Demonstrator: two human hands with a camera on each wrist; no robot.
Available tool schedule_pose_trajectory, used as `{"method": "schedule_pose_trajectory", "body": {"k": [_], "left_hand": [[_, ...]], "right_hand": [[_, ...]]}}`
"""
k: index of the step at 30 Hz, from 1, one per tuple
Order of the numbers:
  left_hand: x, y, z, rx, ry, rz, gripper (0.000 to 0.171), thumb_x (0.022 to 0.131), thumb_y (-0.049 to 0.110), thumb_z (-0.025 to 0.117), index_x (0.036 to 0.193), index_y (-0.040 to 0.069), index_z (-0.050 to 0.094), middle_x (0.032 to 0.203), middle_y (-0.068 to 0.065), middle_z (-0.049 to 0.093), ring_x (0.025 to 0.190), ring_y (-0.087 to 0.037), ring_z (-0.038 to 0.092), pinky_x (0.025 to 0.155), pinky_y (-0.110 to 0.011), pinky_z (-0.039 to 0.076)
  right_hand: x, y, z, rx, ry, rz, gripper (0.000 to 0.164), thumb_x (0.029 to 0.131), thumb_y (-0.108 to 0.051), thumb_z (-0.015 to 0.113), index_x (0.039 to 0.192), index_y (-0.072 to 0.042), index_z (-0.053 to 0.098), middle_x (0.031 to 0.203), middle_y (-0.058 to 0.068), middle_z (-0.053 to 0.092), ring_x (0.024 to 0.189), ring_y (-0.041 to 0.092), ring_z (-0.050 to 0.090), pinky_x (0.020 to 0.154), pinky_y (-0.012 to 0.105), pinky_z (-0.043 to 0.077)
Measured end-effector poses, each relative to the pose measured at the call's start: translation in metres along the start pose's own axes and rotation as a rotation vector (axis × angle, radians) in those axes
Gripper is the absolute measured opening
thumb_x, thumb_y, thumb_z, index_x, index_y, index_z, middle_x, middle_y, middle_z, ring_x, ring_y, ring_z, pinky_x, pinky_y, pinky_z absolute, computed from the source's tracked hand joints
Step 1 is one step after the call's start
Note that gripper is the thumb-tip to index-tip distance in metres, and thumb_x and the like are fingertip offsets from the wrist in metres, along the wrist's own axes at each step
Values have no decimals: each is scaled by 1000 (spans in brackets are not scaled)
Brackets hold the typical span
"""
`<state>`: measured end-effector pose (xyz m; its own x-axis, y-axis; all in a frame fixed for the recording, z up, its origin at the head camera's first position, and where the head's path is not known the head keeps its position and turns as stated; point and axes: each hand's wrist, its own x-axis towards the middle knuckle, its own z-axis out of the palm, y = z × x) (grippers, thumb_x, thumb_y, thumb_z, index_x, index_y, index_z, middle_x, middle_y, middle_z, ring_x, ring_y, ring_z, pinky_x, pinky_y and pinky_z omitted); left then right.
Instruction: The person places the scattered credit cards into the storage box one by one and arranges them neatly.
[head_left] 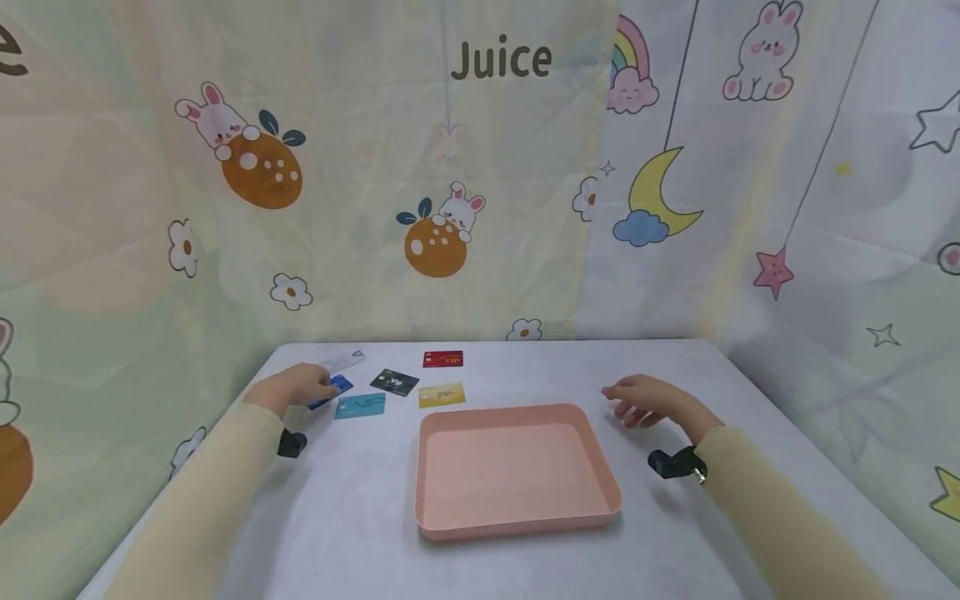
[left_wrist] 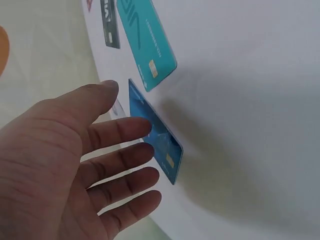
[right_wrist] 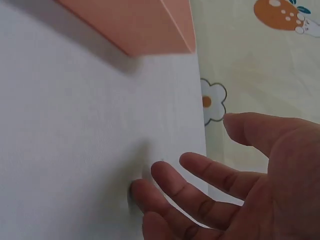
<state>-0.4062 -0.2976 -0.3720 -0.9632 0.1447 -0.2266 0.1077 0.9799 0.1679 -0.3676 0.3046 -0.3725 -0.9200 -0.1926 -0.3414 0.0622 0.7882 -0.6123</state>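
Observation:
My left hand (head_left: 294,387) is over the blue card (head_left: 341,383) at the table's left side and hides part of it. In the left wrist view the fingers are loosely extended, their tips overlapping the blue card (left_wrist: 167,142), with the thumb raised apart from it. A teal card (head_left: 360,406) lies just right of that hand, and a pale see-through card (head_left: 343,361) behind it. My right hand (head_left: 649,402) hovers near the table, right of the pink tray (head_left: 517,525), its fingers loosely bent and holding nothing.
Black (head_left: 393,382), yellow (head_left: 442,395) and red (head_left: 442,358) cards lie behind the tray, toward the table's far edge. The white table (head_left: 345,517) meets patterned curtains (head_left: 360,233) at the back and sides.

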Motion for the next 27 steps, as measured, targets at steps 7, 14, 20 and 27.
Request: {"method": "schedule_pose_trajectory", "body": {"k": [7,14,20,27], "left_hand": [[7,7,10,-10,28,70,31,96,28,72,113,2,67,99,-10,65,91,-26,58,83,-44,54],[8,19,17,-9,18,85,52,90,23,81,133,1,64,119,-16,65,103,-30,58,102,-56,52],[10,21,25,-47,3,55,55,88,20,82,136,1,63,125,-17,65,106,-30,58,106,-56,50],[13,19,23,-75,14,50,49,88,12,81,133,0,65,125,-18,67,106,-30,60,106,-57,50]], "right_hand": [[-5,-13,27,181,-93,-8,51,104,-39,56,132,3,59,108,13,73,85,21,71,78,35,62],[-5,-17,44,253,-132,-21,50,101,-31,61,136,4,56,113,12,69,90,22,69,75,33,62],[-3,-12,47,286,-128,-26,56,100,-28,64,141,8,51,115,13,67,86,19,65,72,27,57],[0,-14,44,319,-99,-38,48,101,-23,63,138,7,56,113,11,68,82,15,65,72,24,57]]}}
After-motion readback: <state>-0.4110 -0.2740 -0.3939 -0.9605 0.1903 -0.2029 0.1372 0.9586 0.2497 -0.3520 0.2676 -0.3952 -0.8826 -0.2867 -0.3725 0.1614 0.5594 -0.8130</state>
